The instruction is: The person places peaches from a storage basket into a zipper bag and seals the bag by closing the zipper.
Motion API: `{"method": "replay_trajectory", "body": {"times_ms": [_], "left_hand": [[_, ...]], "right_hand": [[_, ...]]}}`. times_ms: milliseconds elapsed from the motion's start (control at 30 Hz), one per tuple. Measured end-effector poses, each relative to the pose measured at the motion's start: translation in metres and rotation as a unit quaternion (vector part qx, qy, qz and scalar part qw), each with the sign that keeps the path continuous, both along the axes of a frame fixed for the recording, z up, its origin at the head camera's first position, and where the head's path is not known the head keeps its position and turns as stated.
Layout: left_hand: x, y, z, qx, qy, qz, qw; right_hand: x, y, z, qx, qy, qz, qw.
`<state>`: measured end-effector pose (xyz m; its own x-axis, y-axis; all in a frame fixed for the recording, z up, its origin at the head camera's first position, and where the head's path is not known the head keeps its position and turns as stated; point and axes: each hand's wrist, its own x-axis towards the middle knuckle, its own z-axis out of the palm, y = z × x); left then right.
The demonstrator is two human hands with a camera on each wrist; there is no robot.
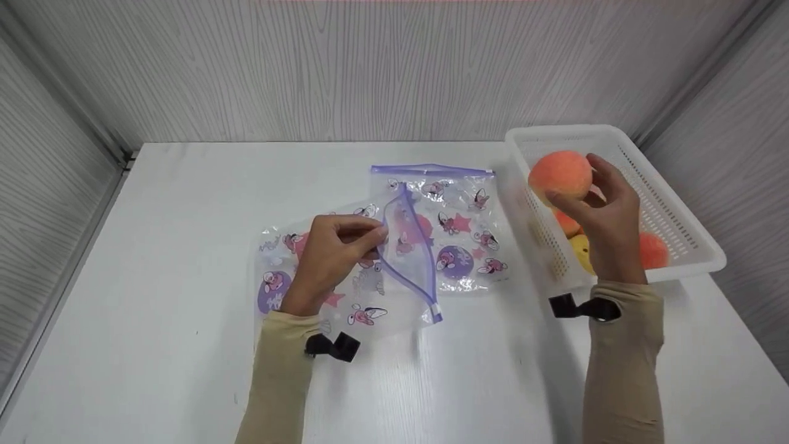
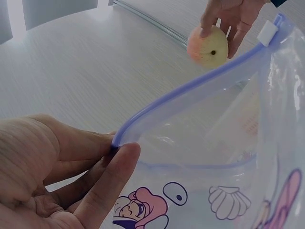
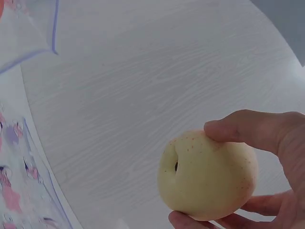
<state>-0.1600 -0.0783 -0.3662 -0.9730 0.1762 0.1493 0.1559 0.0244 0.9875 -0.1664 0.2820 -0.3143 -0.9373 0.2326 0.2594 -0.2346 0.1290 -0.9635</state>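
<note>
My left hand (image 1: 336, 259) pinches the purple rim of a clear printed zip bag (image 1: 363, 314) between thumb and fingers. The bag's mouth gapes toward the right, and its white slider (image 2: 267, 33) sits at one end of the rim. In my right hand (image 1: 607, 216) is a peach (image 1: 562, 174), gripped between thumb and fingers above the left side of the white basket. The right wrist view shows the pale yellow underside of the peach (image 3: 209, 176) with a dark spot in its hollow.
A second printed zip bag (image 1: 459, 246) lies flat behind the first, its purple top edge closed. The white perforated basket (image 1: 684, 246) at the right holds a yellow fruit (image 1: 581, 250) and a reddish peach (image 1: 653, 250). Grain-patterned panels (image 1: 370, 74) wall in the table.
</note>
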Motion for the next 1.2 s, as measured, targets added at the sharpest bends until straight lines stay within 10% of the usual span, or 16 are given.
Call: {"method": "replay_trajectory", "body": {"times_ms": [1200], "left_hand": [[-0.001,0.000,0.000,0.014,0.003,0.004,0.9999]], "right_hand": [[-0.005,-0.085,-0.039,0.074,-0.021,0.178,0.981]]}}
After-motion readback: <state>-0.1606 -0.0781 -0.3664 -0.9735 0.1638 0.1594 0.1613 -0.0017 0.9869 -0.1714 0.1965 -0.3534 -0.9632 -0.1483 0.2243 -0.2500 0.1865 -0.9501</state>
